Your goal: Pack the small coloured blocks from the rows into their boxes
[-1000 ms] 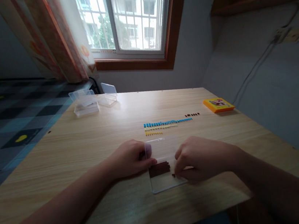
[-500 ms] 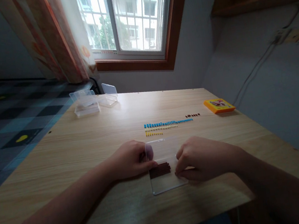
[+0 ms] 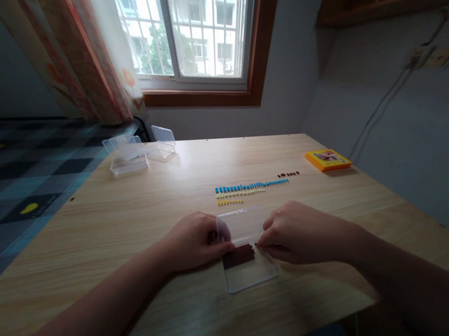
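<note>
My left hand (image 3: 200,237) grips the left side of a clear plastic box (image 3: 247,279), thumb over the edge and fingers behind the raised clear lid (image 3: 242,223). Inside the box, at the left, dark brown sticks of small building bricks (image 3: 238,256) lie side by side. From the right, my right hand (image 3: 289,234) reaches over the box, thumb and forefinger pinched round a tiny dark brown piece (image 3: 256,244) just right of the sticks. Beyond the lid, small blue bricks (image 3: 247,186), cream bricks (image 3: 240,193) and yellow bricks (image 3: 229,202) stand in rows on the table.
Several small brown pieces (image 3: 288,174) lie farther back on the wooden table (image 3: 131,213). An orange-yellow box (image 3: 327,160) rests near the right edge. Open clear boxes (image 3: 128,163) stand at the back left. A checked bed (image 3: 35,176) adjoins the table's left side.
My right hand has moved slightly left and up over the box, its pinched fingertips now beside the ends of the brown sticks. My left hand keeps its hold on the box.
</note>
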The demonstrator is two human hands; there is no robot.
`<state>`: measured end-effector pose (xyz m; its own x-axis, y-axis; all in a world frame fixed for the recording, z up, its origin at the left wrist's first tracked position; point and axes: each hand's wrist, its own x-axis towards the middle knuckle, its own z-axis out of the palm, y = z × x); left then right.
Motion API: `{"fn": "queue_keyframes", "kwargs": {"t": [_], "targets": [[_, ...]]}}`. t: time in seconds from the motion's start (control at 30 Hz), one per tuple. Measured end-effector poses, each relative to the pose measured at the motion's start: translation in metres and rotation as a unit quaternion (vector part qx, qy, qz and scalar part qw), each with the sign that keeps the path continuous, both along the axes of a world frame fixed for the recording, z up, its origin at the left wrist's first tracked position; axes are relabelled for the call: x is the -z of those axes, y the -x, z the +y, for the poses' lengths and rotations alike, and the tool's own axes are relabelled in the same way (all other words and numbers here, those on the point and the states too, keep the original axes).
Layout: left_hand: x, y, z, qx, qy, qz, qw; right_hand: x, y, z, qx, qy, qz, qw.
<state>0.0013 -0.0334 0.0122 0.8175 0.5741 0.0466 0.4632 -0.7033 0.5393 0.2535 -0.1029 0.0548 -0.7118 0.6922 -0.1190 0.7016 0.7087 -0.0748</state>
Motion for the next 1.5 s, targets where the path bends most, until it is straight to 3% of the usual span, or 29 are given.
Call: {"fn": "queue_keyframes", "kwargs": {"t": [1.03, 1.5], "targets": [[-0.002, -0.001, -0.002, -0.003, 0.002, 0.01, 1.0, 0.0, 0.007, 0.0, 0.01, 0.017, -0.028, 0.999], [0.001, 0.0, -0.001, -0.004, 0.002, 0.011, 1.0, 0.011, 0.008, -0.001, 0.005, -0.017, -0.037, 0.999]]}}
